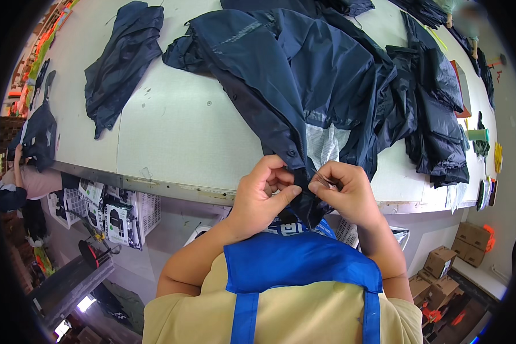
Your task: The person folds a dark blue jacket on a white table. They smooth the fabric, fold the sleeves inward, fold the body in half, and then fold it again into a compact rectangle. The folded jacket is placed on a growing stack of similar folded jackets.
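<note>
I can't make out the thin item (323, 178) the right hand (347, 189) pinches; the left hand (264, 192) pinches the dark jacket (312, 74)'s edge.

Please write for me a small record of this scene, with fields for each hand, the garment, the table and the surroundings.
Left hand: pinching the jacket's front edge
Right hand: fingers closed on a thin item, too small to identify, beside that edge
Garment: dark jacket, white mesh showing inside
Table: pale top, jacket spread over its near edge
Left on table: dark garment
Right on table: dark pile
Floor, right: cardboard boxes
</note>
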Tool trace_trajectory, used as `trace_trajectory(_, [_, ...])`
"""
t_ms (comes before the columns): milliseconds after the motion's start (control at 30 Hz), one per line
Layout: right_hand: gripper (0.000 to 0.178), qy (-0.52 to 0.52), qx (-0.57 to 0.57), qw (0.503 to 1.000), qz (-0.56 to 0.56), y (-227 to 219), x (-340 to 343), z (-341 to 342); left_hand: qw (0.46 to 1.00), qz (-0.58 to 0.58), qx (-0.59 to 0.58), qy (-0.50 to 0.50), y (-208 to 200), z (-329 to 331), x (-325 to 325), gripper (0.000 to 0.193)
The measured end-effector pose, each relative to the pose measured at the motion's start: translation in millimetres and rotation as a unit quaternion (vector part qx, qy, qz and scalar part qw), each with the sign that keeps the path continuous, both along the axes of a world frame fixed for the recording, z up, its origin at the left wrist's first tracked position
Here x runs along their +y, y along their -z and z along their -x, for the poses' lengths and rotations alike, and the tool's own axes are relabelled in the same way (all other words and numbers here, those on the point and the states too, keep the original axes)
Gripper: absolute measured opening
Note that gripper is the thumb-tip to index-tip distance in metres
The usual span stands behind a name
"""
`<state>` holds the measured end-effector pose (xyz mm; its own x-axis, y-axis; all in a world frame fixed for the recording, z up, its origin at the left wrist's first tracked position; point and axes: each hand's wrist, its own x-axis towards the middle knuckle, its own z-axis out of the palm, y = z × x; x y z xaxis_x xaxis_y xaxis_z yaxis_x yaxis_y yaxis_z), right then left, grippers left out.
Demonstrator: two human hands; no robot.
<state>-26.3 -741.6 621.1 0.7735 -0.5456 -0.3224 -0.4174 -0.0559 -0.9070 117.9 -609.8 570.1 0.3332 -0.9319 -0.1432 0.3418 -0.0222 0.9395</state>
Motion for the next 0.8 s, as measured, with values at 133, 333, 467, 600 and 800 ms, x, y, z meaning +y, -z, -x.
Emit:
trace_trajectory(133, [0.012,0.051,-0.073,0.979,-0.183,2.9,-3.0,1.3,1.0,-0.007,0.002,0.009,-5.3,-1.8,-1.2,0.042])
trace_trajectory(333, [0.017,0.111,-0.258,0.949,-0.144,23.8,-1.5,16.7,0.991,0.004,0.131,0.009,0.8,-3.1,-2.5,0.049])
trace_trajectory(467, [0.038,0.016,-0.1,0.994,0.045,34.8,-8.1,32.3,0.984,0.006,0.176,0.008,3.1,-3.0,-3.7,0.051])
trace_trajectory(600, [0.037,-0.011,-0.127,0.991,0.033,34.0,-9.1,23.0,0.984,-0.003,0.177,0.013,2.8,-2.8,-4.3,0.051])
trace_trajectory(800, [0.031,-0.041,-0.144,0.988,0.041,32.3,-12.8,15.3,0.98,0.008,0.198,0.021,12.4,-4.2,-1.4,0.057])
